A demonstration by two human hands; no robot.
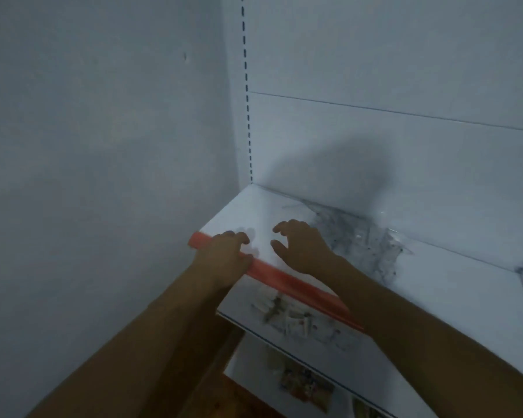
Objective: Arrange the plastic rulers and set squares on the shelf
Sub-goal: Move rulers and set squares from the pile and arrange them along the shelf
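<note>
A heap of clear plastic rulers and set squares (372, 245) with dark markings lies on the white top shelf (453, 285), against the back panel. My right hand (302, 251) hovers just left of the heap, its fingers loosely curled and holding nothing that I can make out. My left hand (227, 254) rests over the shelf's orange front edge strip (287, 282), with its fingertips on the shelf top. The bare shelf surface between my hands is glossy and shows faint reflections of my fingers.
A white wall (103, 146) closes the left side, and a slotted upright (247, 95) runs up the corner. On a lower shelf lie small white items (287, 315). Further down are printed packets (305, 387).
</note>
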